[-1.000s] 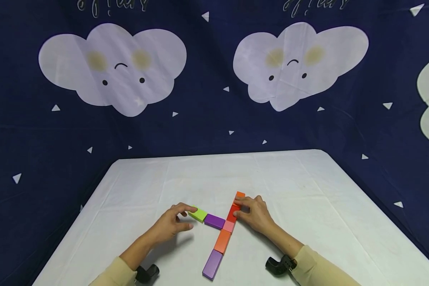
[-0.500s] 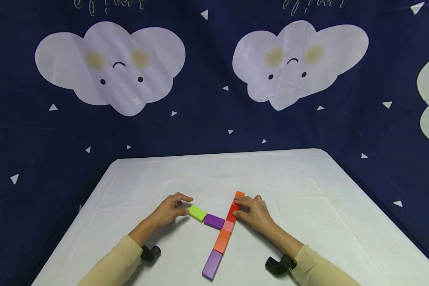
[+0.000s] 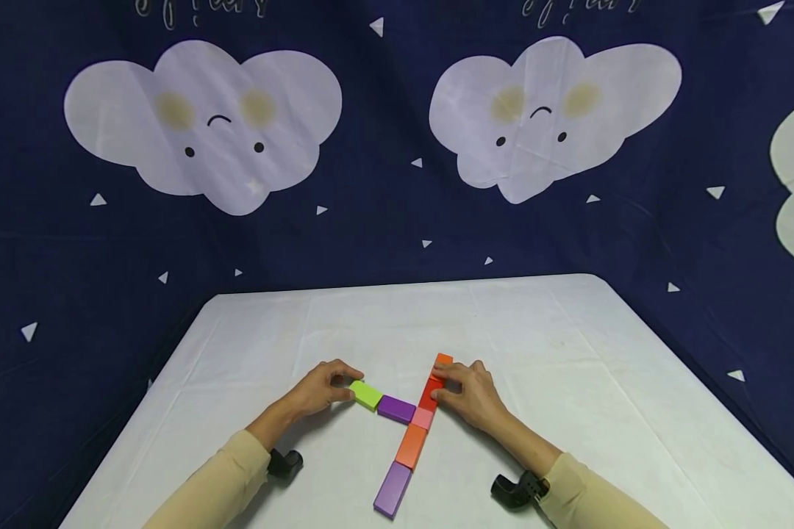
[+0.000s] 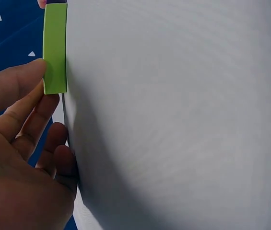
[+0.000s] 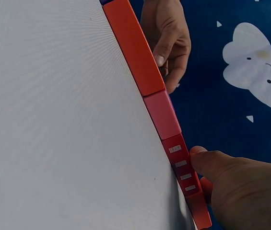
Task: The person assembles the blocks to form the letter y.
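Flat rectangular blocks lie end to end on the white table in a Y-like figure. My left hand (image 3: 320,388) pinches the outer end of the lime-green block (image 4: 55,48) between thumb and fingers. From that block a dark purple block (image 3: 397,409) runs to the small pink block (image 3: 422,418) at the junction. My right hand (image 3: 471,395) holds the red block (image 3: 429,394), thumb on its near side, fingers reaching over by the far orange block (image 3: 444,359). Below the pink block come another orange block (image 3: 412,446) and a light purple block (image 3: 392,490).
The white table (image 3: 536,330) has rounded far corners. Behind it hangs a dark blue cloth (image 3: 384,147) printed with clouds and small triangles. Black camera mounts (image 3: 519,491) sit on both wrists.
The left hand drew back from above the lime-green block, then moved in again and closed thumb and fingers on its end. The right hand stayed in place.
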Demonstrator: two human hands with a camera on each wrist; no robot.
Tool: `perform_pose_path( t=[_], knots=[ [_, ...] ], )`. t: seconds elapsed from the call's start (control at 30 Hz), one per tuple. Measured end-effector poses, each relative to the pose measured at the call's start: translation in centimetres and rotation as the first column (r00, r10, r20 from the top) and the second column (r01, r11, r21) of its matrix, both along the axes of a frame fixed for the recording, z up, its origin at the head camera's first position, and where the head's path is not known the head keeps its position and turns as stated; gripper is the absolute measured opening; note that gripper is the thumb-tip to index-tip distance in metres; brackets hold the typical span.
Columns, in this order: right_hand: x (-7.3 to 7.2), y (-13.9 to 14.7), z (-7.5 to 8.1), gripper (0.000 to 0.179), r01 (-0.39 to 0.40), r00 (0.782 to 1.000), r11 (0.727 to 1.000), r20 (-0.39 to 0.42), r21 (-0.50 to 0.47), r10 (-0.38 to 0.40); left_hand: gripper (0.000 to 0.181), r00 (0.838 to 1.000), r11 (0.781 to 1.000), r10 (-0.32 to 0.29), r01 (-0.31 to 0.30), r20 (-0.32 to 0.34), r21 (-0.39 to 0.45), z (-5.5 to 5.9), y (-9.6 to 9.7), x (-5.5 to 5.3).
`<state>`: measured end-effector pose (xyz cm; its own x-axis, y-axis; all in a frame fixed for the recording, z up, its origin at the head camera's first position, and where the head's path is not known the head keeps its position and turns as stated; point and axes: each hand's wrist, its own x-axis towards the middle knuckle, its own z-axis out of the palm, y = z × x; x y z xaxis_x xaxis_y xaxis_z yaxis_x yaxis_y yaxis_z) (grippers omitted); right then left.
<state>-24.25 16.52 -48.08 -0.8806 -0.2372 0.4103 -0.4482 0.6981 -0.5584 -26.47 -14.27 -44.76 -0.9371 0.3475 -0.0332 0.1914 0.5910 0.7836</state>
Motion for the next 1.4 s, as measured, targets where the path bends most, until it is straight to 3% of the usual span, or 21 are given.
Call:
perform_pose_path(
  t=[0.57, 1.4],
  knots=[
    [0.12, 0.01, -0.05, 0.039, -0.004, 1.000, 1.000, -0.011, 0.003, 0.004, 0.028, 0.999, 0.999, 0.032, -0.032, 0.013, -0.012, -0.31, 0.02, 0.55],
    [0.16, 0.00, 0.15, 0.039, -0.011, 1.000, 1.000, -0.008, 0.000, 0.011, 0.028, 1.000, 1.000, 0.012, -0.013, -0.018, -0.014, -0.23, 0.02, 0.55]
  ],
)
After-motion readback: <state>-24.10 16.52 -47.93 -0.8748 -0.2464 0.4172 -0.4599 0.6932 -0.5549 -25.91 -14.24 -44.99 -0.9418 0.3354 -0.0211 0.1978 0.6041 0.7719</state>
